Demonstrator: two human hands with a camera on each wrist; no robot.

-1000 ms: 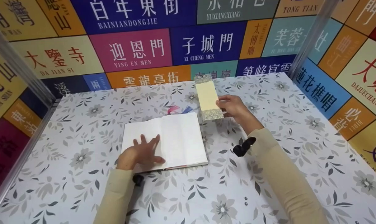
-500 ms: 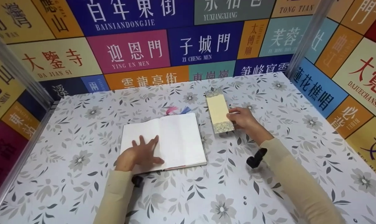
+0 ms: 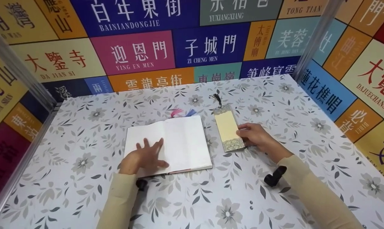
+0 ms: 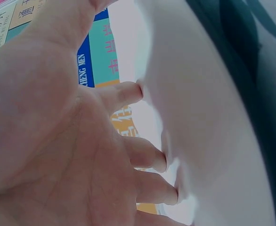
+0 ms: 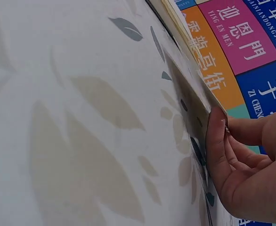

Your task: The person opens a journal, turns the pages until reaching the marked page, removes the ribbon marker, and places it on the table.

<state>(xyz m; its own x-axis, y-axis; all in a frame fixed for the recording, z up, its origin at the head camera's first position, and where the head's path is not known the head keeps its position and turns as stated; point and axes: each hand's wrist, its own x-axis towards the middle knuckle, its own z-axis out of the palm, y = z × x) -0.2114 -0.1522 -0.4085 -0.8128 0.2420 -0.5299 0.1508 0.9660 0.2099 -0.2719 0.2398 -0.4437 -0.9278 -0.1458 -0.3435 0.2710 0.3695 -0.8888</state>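
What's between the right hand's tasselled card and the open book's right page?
Nothing visible: just a strip of floral tablecloth between the tasselled card and the right page. The left hand rests mainly on the left page, outside that gap.

My head camera looks forward and down over the bench (image 3: pixel 179 206), taking in my left hand (image 3: pixel 146 159) and right hand (image 3: pixel 255 138) from above; the left wrist camera sits very close, facing my left palm and fingers; the right wrist camera faces my right hand from near, low along the bench, tilted; all three views share the ZI CHENG MEN panel (image 3: pixel 211 46).
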